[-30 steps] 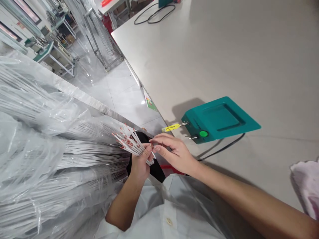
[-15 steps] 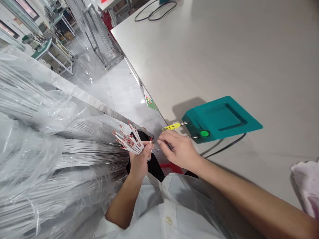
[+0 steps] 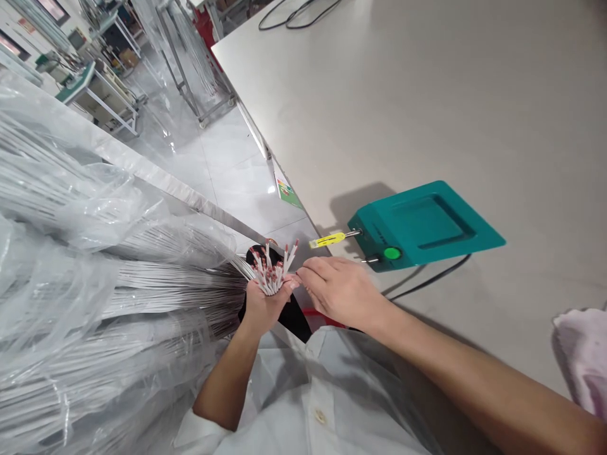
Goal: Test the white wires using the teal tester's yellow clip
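Observation:
My left hand (image 3: 265, 309) is closed around a bundle of white cables (image 3: 275, 278) with reddish ends, which point up and fan out a little. Close against its thumb, my right hand (image 3: 334, 287) has its fingers pinched together; whatever lies between them is too small and hidden to make out. Just beyond the right hand sits a teal box (image 3: 427, 224) with a lit green button (image 3: 392, 253). A yellow clip (image 3: 328, 240) on a metal stem sticks out of the box toward the table edge. Beside it, a second metal terminal (image 3: 372, 260) is partly covered by my right hand.
Long white cables in clear plastic (image 3: 156, 278) fill the left side, behind a metal rail (image 3: 180, 189). The grey table (image 3: 427, 95) carries a black cord (image 3: 308, 12) at the back and a pinkish cloth (image 3: 583, 354) at the right. A wheeled rack (image 3: 190, 82) stands on the floor.
The bundle in my left hand has turned more upright, its ends shifting right. My right hand has moved slightly left and its fingers have curled closer together by the left thumb.

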{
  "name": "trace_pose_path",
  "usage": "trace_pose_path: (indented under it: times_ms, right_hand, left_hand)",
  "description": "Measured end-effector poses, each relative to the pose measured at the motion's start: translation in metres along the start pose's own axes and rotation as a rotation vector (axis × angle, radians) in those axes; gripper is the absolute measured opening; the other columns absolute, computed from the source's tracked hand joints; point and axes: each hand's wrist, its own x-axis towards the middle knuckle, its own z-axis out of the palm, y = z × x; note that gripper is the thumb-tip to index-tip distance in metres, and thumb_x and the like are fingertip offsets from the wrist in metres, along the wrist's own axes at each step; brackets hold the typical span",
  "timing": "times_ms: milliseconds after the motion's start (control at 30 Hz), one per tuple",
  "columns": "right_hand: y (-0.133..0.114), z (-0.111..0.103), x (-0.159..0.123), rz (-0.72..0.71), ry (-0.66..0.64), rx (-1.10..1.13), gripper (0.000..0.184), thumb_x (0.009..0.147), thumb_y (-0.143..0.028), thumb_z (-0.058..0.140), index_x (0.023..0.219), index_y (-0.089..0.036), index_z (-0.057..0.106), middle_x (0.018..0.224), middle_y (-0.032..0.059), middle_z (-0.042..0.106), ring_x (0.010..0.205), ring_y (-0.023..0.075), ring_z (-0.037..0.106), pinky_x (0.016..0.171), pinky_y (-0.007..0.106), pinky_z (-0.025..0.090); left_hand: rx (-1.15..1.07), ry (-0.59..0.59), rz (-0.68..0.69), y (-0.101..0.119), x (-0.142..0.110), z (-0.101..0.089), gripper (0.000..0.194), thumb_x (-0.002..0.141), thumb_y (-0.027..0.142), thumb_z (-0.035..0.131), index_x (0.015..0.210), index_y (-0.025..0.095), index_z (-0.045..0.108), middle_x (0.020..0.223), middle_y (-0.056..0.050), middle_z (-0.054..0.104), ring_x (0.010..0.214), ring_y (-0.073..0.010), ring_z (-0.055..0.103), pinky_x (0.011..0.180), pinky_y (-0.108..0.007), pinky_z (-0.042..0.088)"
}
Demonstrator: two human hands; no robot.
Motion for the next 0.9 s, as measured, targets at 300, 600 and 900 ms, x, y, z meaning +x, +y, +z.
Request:
trace_pose_path:
  times_ms: [300,600,900]
  right_hand:
    - [0.002,0.003,0.006,0.622,-0.212,0.829,0.024,0.079,-0.028,0.051,0.057,-0.019,0.054,0.054,-0.0004,0.055,0.048,0.0110,0.045,0.044,0.025,0.033]
    - [0.002,0.008,0.009,0.909,-0.225,1.521,0.036,0.070,-0.052,0.064,0.070,-0.016,0.061,0.058,-0.0021,0.053,0.039,0.0065,0.044,0.036,0.022,0.037]
    - [0.002,0.009,-0.004,0.120,0.067,0.334,0.021,0.086,-0.019,0.045,0.088,-0.020,0.066,0.085,0.0076,0.068,0.076,0.0168,0.063,0.066,0.030,0.051]
  left_hand:
    - [0.121,0.188,0.112,-0.014,-0.008,0.012,0.011,0.068,0.020,0.068,0.076,0.017,0.073,0.076,-0.006,0.071,0.072,-0.0179,0.064,0.072,-0.030,0.050]
    - [-0.064,0.301,0.088,0.014,-0.006,0.017,0.008,0.063,0.023,0.071,0.063,0.015,0.071,0.053,0.000,0.060,0.049,-0.0095,0.050,0.051,-0.023,0.043]
    - [0.002,0.227,0.117,0.005,-0.007,0.017,0.009,0.067,0.024,0.067,0.062,0.017,0.069,0.063,-0.004,0.065,0.062,-0.0150,0.059,0.068,-0.029,0.050]
